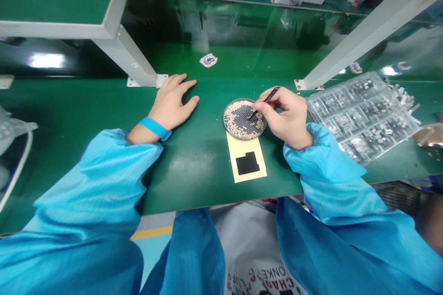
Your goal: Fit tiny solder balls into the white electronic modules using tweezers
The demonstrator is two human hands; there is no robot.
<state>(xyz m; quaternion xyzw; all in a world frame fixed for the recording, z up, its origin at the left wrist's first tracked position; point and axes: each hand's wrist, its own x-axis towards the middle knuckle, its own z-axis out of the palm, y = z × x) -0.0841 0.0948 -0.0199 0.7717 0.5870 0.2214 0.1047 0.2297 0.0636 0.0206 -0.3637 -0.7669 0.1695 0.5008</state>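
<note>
Black tweezers (271, 96) are pinched in my right hand (287, 115), tips pointing down and left. Those tips reach the surface of a round, shallow dish (225, 126). Its dark, dotted middle is ringed by many tiny beige pieces; whether the tips grip one is too small to tell. Under the dish's near edge lies a pale yellow card (246, 177) bearing a black, stepped rectangle (247, 163). My left hand (175, 103), with a blue band (155, 128) at the wrist, rests palm down on the green table, fingers spread, holding nothing.
A clear compartment box (363, 113) of small parts sits right of my right hand. White metal posts (129, 57) rise from the green table (194, 175) on both sides. A small white-edged item (208, 60) lies toward the back. Bags and boxes fill the shelf behind.
</note>
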